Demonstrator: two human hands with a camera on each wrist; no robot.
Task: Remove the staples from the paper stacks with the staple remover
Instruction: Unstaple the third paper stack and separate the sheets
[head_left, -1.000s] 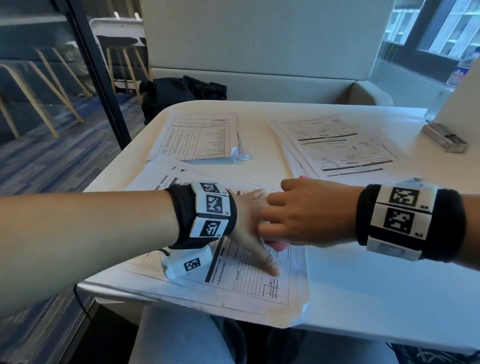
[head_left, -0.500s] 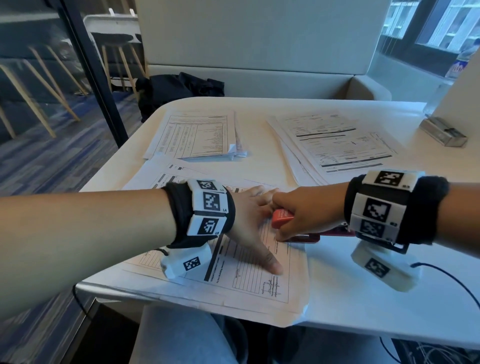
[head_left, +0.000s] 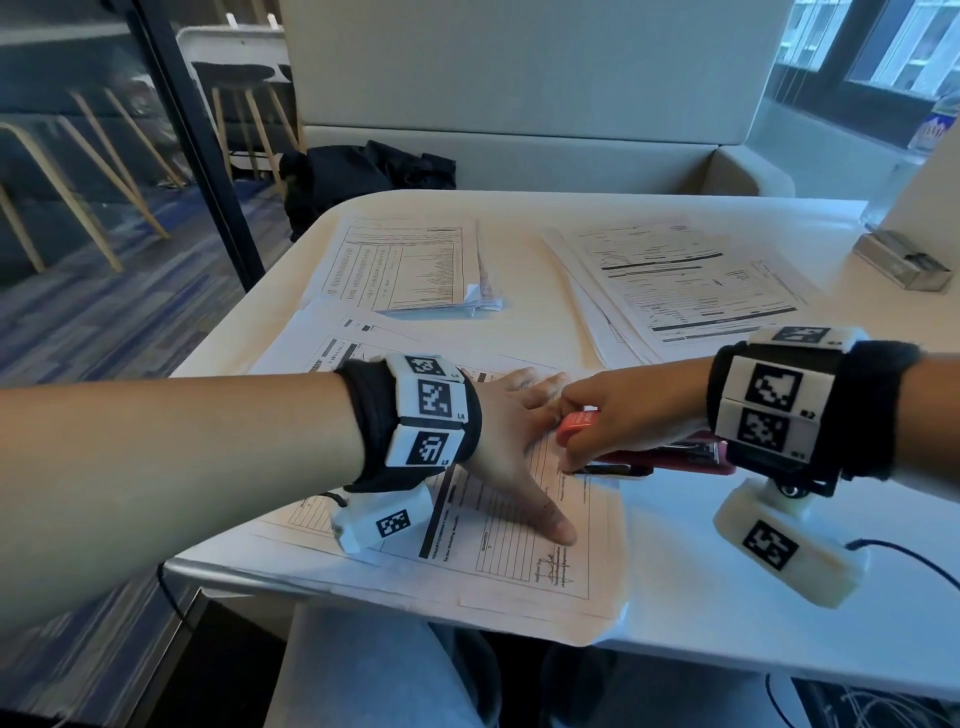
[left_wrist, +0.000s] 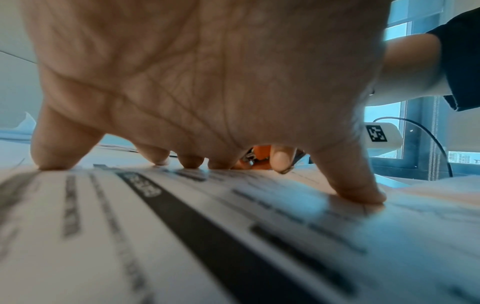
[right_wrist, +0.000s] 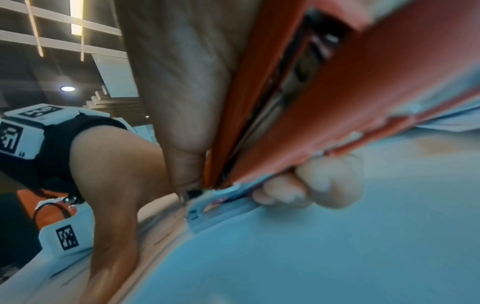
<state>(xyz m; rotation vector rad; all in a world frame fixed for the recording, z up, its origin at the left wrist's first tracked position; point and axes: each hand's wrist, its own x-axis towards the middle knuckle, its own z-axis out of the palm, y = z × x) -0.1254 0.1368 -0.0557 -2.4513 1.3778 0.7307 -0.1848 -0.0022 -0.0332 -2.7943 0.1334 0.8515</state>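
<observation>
My left hand (head_left: 511, 441) lies flat with spread fingers on the nearest paper stack (head_left: 519, 566) and presses it to the table; the left wrist view shows its fingertips (left_wrist: 191, 162) down on the printed sheet (left_wrist: 182, 226). My right hand (head_left: 618, 421) grips the red staple remover (head_left: 577, 425), whose nose points left at the stack's right edge beside my left fingers. From the right wrist, the red tool (right_wrist: 337, 102) fills the frame, its tip at the paper edge. The staple itself is hidden.
Two more paper stacks lie further back, one at the centre-left (head_left: 410, 265) and one at the right (head_left: 680, 280). A small metal box (head_left: 904, 260) sits at the far right. A black bag (head_left: 363, 176) rests on the bench behind the white table (head_left: 727, 597).
My right hand has drawn back to the right and rolled its wrist, uncovering the red tool that it hid a second ago. The left hand has stayed on the paper.
</observation>
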